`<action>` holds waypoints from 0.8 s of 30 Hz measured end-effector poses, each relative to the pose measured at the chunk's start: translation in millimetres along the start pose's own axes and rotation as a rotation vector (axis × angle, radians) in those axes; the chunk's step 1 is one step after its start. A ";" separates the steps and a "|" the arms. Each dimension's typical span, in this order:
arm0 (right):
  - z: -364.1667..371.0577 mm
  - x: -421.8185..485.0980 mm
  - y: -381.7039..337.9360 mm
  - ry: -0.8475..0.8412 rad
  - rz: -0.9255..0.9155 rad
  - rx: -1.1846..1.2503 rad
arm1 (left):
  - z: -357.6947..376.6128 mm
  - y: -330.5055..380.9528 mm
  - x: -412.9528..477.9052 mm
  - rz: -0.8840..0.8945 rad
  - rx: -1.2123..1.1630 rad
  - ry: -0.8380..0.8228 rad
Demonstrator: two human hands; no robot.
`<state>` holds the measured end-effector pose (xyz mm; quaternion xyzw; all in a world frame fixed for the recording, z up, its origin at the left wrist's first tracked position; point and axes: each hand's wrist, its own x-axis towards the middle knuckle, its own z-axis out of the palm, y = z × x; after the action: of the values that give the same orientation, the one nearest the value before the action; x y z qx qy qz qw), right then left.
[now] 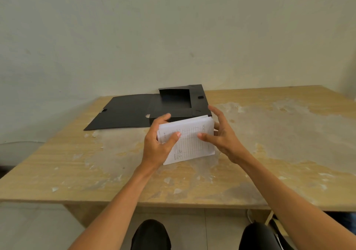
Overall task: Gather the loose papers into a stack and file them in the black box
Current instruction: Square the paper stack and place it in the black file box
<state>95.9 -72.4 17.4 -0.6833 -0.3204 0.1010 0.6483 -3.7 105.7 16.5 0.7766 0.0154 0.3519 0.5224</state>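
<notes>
A stack of white papers (189, 141) with ruled lines and print on the top sheet is held tilted just above the table, in front of the black box. My left hand (158, 143) grips its left edge, thumb on top. My right hand (221, 136) holds the right edge, thumb on the top sheet and fingers spread behind. The black box (196, 100) lies open on the table right behind the stack, its inside showing nothing. Its lid flap (125, 112) is spread flat to the left.
The worn wooden table (269, 143) has peeling patches and stands against a pale wall. Its near edge runs across the lower part of the view, with my knees below it. A grey rounded object (17, 151) sits off the table's left side.
</notes>
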 end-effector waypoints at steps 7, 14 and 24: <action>5.7 -1.1 1.0 0.078 -0.104 -0.127 | -0.6 -1.5 3.8 0.007 -0.005 0.056; 10.8 -2.0 5.0 0.130 -0.082 0.033 | 3.4 -1.8 -2.0 -0.101 -0.128 0.055; 12.3 -10.3 7.5 -0.005 0.114 0.258 | 8.8 -6.8 -13.8 -0.264 -0.220 0.042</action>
<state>83.4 -67.8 5.6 -0.6110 -0.2667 0.1798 0.7234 -6.9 96.3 1.8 0.6983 0.0895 0.2961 0.6456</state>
